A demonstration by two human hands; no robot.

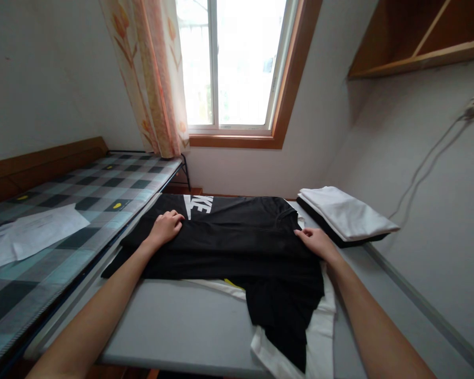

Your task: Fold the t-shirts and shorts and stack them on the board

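A black shirt point(229, 239) with white lettering lies across a grey table point(181, 321), its far part folded over and one sleeve pointing toward the near edge. White cloth point(322, 321) shows beneath it at the right, with a bit of yellow at its near edge. My left hand point(166, 227) rests on the shirt near the lettering, fingers curled down and closed on the black fabric. At the collar end, my right hand point(314, 241) pinches the shirt's edge between thumb and fingers.
Folded white and black clothes point(347, 213) lie at the table's back right. To the left is a bed with a checked mattress point(82, 195) and white papers point(35, 234). Behind are a window and a curtain point(150, 79). A shelf point(422, 58) and a plugged cable hang at the right wall.
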